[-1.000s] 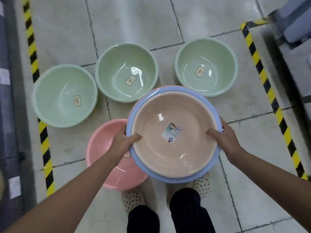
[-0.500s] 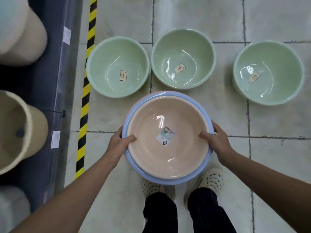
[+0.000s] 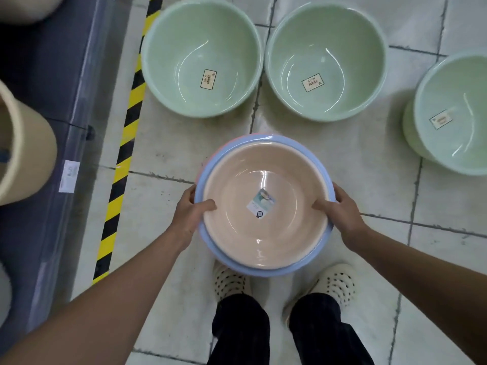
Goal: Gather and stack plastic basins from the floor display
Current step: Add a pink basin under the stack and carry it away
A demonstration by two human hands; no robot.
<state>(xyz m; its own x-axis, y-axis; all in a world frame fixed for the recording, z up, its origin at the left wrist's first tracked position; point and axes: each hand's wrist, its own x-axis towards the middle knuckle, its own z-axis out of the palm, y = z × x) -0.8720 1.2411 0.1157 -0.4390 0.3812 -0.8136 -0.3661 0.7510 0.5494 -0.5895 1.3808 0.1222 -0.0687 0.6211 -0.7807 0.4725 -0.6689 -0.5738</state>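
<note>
Tiled floor (image 3: 342,185) below, both hands (image 3: 188,214) grip the nested basins (image 3: 263,222).

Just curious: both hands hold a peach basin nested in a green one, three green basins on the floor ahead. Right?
Not quite. The head view shows the peach basin nested in a blue basin, not green. The left hand and right hand do hold it, with three green basins ahead.

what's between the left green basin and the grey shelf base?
Yellow-black tape and a strip of bare tile, in the head view.
</note>
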